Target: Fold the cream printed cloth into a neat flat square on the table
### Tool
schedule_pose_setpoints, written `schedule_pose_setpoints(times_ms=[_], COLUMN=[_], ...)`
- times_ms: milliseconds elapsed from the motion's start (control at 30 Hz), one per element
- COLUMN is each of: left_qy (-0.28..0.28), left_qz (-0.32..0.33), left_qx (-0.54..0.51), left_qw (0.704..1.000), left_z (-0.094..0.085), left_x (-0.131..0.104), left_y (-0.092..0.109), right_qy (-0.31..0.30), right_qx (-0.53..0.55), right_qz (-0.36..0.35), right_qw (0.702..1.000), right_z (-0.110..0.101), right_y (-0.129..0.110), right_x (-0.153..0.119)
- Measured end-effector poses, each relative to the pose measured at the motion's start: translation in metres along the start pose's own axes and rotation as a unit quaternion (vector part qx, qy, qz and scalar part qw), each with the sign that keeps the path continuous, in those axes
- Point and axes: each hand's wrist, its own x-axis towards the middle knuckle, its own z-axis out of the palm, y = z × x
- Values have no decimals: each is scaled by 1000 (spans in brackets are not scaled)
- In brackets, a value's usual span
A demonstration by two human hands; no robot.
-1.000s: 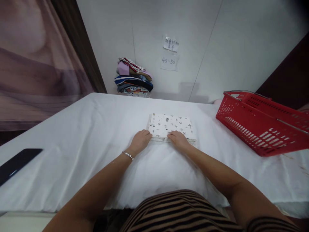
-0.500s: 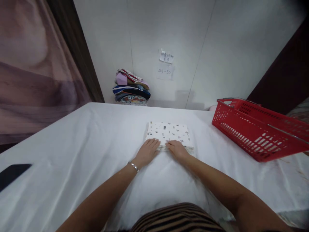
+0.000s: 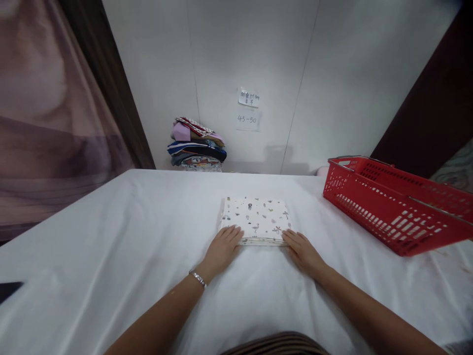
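Both hands are laid on the cloth, set apart from each other: the left hand at its near left corner, the right hand at its near right corner. Fingers on each are straight and close together, resting on the fabric near the front edge; neither hand is clenched. Cloth lies flat at about the middle of the table, folded into a rectangle, with several layers visible along the near edge between the hands. Its ground is white, printed with small motifs – palm trees and a long-legged bird among them. Left wrist carries a silver bracelet. Table cover is white and creased, chiefly on the left side. A red basket with pierced walls and metal handles stands on the right part of the table, well apart from the cloth. A dark flat object is cut off by the left border; its nature cannot be determined. Beyond the far edge, a stack of folded fabrics in mixed colours is noted against the pale wall; its foot is hidden. Two papers are fixed to the wall, one above the other – the upper sheet handwritten, the lower sheet marked "45-50". A pinkish drape hangs at left. Part of a striped garment shows at the bottom.
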Motion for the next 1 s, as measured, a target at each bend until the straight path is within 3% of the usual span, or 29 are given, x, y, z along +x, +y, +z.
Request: schedule_pose_setpoints(times_ms=[133, 267, 333, 433, 600, 767, 900, 1000], left_qy=[-26, -45, -68, -126, -177, -191, -181, -123], left_qz=[-43, -95, -120, -188, -240, -244, -252, -284], left_qx=[-43, -58, -49, -38, -58, -71, -109, -175], left_qw=[998, 993, 989, 973, 953, 948, 944, 935], left_z=[-14, -31, -30, -16, 9, 7, 2, -3], left_x=[11, 50, 70, 84, 75, 74, 76, 79], left_y=[6, 8, 4, -11, -28, -26, -26, -35], right_qy=[-6, -19, -47, -90, -131, -119, -101, -24], right_qx=[32, 52, 54, 24, 5, 27, 81, 161], right_qz=[34, 78, 127, 197, 255, 254, 263, 328], right_qw=[999, 995, 989, 976, 958, 959, 956, 931], right_z=[-9, -16, -13, -1, 22, 28, 25, 21], right_y=[0, 2, 7, 16, 33, 37, 43, 54], right_x=[22, 79, 111, 142, 142, 136, 144, 145])
